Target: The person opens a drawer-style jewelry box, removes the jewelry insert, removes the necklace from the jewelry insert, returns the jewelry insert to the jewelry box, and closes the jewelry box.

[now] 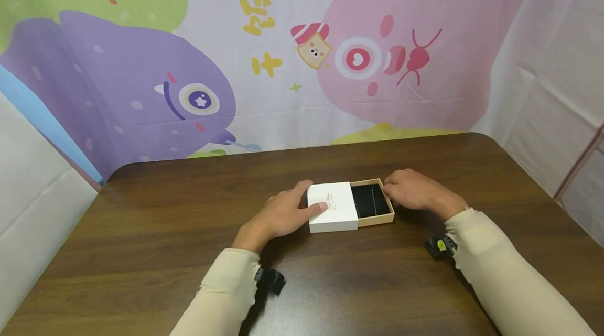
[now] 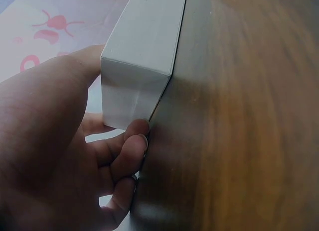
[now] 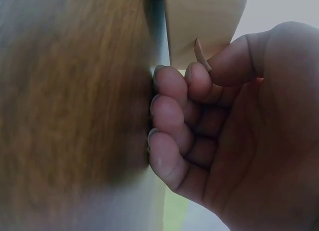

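Note:
A white drawer-style gift box with small print on its sleeve (image 1: 342, 213) lies on the table. Its light-brown inner tray (image 1: 376, 220) sticks out to the right, partly slid from the sleeve. Inside the tray is a black insert (image 1: 364, 202) crossed by a thin silvery line like a fine chain. My left hand (image 1: 281, 214) holds the sleeve's left end, thumb on top; its other fingers bend by the end face in the left wrist view. At the tray's right end, my right hand (image 1: 415, 190) pinches a small brown pull tab (image 3: 200, 54) between thumb and index finger.
The brown wooden table (image 1: 155, 252) spreads around the box. Behind it hangs a cartoon-printed cloth (image 1: 278, 110), with pale cloth (image 1: 547, 95) at the right side. Black wrist cameras are strapped to both sleeved forearms.

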A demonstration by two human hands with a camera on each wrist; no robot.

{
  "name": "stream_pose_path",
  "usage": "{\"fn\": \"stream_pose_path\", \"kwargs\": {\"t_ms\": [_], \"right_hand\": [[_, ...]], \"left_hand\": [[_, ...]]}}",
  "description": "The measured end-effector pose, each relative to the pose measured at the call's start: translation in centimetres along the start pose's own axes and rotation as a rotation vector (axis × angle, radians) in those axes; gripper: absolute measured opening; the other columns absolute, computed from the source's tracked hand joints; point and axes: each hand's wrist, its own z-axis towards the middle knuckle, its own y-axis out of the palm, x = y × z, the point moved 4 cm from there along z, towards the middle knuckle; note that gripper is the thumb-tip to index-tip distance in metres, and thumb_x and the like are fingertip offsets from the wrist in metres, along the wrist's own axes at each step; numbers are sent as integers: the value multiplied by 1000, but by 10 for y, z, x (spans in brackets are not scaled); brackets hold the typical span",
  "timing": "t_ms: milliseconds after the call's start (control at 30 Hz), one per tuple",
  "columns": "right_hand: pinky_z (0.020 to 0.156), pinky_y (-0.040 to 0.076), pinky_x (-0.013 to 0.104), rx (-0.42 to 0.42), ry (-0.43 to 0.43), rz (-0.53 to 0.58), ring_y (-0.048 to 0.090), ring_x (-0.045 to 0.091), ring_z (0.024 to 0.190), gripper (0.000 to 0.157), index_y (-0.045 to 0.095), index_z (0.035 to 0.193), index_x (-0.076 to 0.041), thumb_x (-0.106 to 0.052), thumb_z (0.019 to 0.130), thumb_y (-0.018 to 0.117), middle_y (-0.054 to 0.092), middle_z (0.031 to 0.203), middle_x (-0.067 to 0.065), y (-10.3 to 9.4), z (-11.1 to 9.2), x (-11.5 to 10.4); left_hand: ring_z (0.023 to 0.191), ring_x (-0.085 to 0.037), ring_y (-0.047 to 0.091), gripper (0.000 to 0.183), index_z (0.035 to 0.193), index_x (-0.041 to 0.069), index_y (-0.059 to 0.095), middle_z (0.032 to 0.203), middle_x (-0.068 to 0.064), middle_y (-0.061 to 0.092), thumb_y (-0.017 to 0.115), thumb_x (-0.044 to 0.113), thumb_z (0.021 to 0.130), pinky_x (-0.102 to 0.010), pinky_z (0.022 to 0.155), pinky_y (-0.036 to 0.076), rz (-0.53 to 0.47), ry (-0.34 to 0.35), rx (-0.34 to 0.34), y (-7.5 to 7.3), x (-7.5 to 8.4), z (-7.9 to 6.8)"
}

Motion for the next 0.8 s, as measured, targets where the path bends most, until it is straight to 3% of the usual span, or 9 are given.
{"fn": "stream_pose_path", "kwargs": {"t_ms": [800], "right_hand": [[59,40,32,3,12,32,51,14,60,32,52,65,-16,-13,95,43,55,63,-4,0,-1,2]], "left_hand": [[115,-20,58,69,148,28,41,131,1,60,52,69,93,-47,98,45,-2,-2,-14,-1,1,-1]]}}
